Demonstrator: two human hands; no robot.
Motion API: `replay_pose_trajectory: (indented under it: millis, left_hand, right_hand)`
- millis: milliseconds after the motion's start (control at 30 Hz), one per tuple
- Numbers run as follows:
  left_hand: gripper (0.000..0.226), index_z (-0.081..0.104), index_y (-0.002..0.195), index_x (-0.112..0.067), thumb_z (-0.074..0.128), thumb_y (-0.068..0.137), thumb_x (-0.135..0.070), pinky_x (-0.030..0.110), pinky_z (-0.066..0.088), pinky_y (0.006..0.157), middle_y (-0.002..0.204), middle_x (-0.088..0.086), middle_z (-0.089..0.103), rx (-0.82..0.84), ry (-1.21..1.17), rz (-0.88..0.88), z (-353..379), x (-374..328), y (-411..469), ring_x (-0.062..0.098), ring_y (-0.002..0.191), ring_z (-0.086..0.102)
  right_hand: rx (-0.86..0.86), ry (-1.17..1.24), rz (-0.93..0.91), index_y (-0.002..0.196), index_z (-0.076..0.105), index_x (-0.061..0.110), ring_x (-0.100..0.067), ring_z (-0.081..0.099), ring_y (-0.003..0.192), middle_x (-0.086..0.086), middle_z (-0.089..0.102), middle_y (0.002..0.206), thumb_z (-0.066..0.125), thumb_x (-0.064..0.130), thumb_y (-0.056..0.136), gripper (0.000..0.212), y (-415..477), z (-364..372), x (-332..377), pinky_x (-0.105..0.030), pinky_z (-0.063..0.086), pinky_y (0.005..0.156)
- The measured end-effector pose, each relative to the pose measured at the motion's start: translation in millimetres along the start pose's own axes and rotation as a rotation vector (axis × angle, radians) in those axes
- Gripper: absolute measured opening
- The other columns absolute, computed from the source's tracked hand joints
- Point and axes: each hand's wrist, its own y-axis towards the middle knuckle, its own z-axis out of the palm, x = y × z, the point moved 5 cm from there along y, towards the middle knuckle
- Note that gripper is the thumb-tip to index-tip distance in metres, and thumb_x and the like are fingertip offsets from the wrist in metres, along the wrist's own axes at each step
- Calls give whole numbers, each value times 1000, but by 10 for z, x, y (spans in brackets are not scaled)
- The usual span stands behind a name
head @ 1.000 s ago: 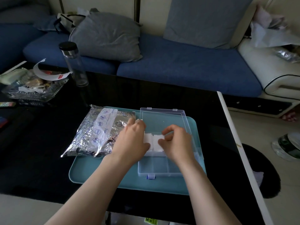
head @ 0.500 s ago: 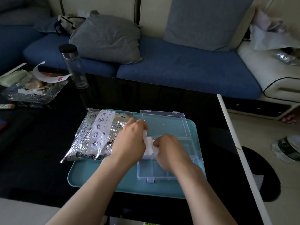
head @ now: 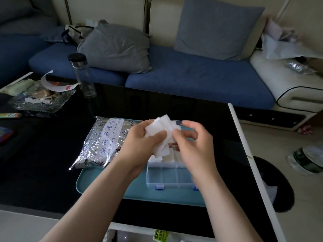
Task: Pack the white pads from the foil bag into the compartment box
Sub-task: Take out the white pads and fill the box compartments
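Note:
My left hand [head: 139, 144] grips a fanned stack of white pads [head: 160, 130], lifted above the clear compartment box [head: 170, 177]. My right hand [head: 194, 144] pinches the stack's right edge between thumb and fingers. The box lies open on a teal tray [head: 108, 187], its lid folded back behind my hands. A few white pads [head: 168, 157] sit in the box's far compartments; the near compartments look bare. The silver foil bag [head: 103, 142] lies on the tray's left side, partly under my left wrist.
A clear bottle with a black cap [head: 83, 75] stands at the back of the black table [head: 43, 172]. A glass dish of clutter [head: 40, 98] sits far left. The table's white right edge [head: 244, 145] runs beside the floor. A blue sofa lies behind.
Both hands have risen from inside the box, lifting a stack of white pads up into the air above it. The pads now fan out between my hands.

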Motion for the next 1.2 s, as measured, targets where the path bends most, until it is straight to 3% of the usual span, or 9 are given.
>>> replay_pose_trajectory:
  millis: [100,200,300,500,633,733,867,1000,1200]
  left_hand:
    - [24,68,126,-5,61,103,-4,43,60,95,117,17,76,-34,-200,-11,16,-33,-35,31,106,74]
    - [23,66,125,0,57,106,-7,35,55,67,103,18,73,-26,-283,-14,63,-80,-69,25,83,69]
    - [25,63,128,2,55,107,-9,35,52,59,106,20,72,-21,-382,-66,87,-83,-69,33,86,69]
    - [28,64,131,2,60,104,-8,40,63,88,123,19,74,-109,-556,-117,33,-81,19,27,109,75]
    - [26,63,129,1,57,104,0,43,63,91,126,16,74,-131,-578,-137,2,-83,18,31,111,75]
    - [31,63,124,3,44,100,6,51,60,97,122,20,75,-86,-639,-188,57,-119,-25,36,112,73]
    - [64,55,129,17,30,72,1,57,47,112,127,34,66,98,-713,-202,184,-193,-91,46,119,65]
    - [67,49,132,22,20,73,9,46,62,93,122,42,64,196,-587,-177,300,-230,-159,51,112,69]
    - [61,64,126,7,29,76,12,59,43,114,126,40,64,89,-297,-123,200,-127,-83,54,127,58]
  right_hand:
    - [32,30,112,113,63,30,-18,79,82,2,80,89,86,32,83,38,-67,-35,-7,-47,65,86]
    - [207,119,174,115,63,22,-21,79,76,-5,81,83,82,16,90,31,-195,90,64,-45,66,87]
    - [214,149,138,113,66,22,-22,78,74,-8,81,81,78,5,94,28,-206,126,115,-38,67,81]
    - [95,100,152,106,76,23,-8,74,66,1,80,76,76,8,95,19,-96,-13,68,-19,56,59]
    - [-152,264,75,102,80,20,-7,70,64,1,77,71,73,8,95,16,-11,-183,95,-22,55,60]
    - [-76,323,-20,104,82,20,-6,70,70,-1,79,81,75,14,97,11,-7,-162,204,-19,55,65]
    - [69,202,-115,100,83,23,-6,76,81,6,81,89,80,14,94,11,-79,-2,260,-17,57,73]
    - [74,60,-123,103,81,27,-12,76,77,3,78,77,85,12,89,21,-87,92,178,-30,61,80]
    - [-65,-378,-408,114,75,28,-3,60,82,16,61,93,91,26,82,36,-112,62,226,-9,43,72]
